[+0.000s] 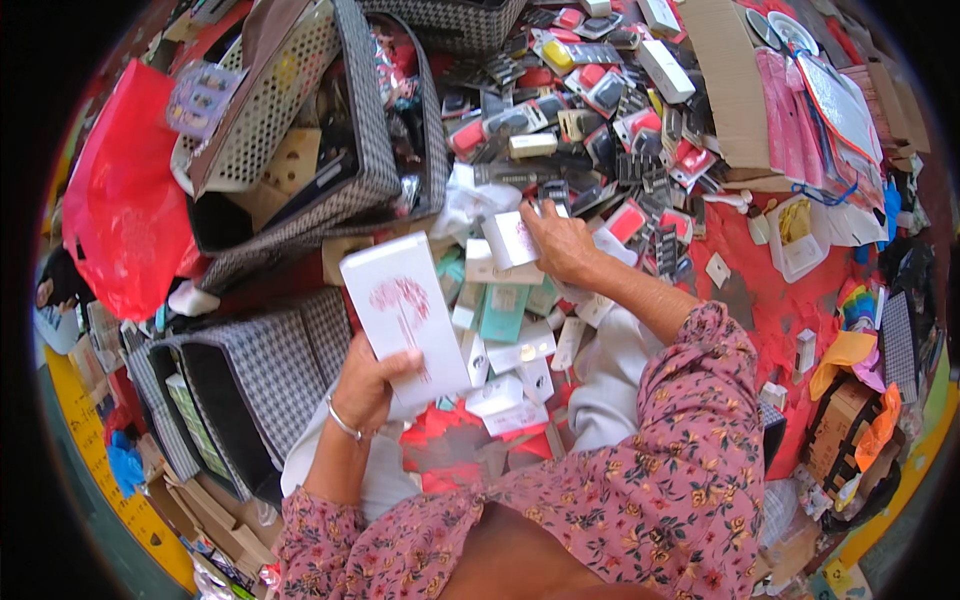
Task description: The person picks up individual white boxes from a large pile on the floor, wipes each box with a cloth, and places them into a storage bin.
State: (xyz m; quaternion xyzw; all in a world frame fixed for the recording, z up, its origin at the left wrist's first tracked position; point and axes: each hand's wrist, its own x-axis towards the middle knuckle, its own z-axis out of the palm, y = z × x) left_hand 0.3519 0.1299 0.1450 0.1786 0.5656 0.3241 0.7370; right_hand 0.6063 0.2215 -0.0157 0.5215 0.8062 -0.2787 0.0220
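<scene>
My left hand (pixel 368 385) is wrapped round the lower end of a flat white box (pixel 405 310) with a pink tree print, thumb on its front face. Farther off and to the right, my right hand (pixel 560 242) grips a smaller white box (pixel 510 240) from above; part of it is hidden under the fingers. Between and below the two hands lies a loose pile of small boxes, among them a teal box (pixel 503 312) and a white box (pixel 522 347). A crumpled white plastic bag (pixel 475 200) touches the pile's far side.
Beyond the hands spreads a heap of small packaged items (pixel 600 110) in red, black and grey. Houndstooth fabric bins (pixel 370 130) stand at the left, beside a red plastic bag (pixel 130 200). To the right are a cardboard sheet (pixel 730 90) and a white plastic tub (pixel 800 245).
</scene>
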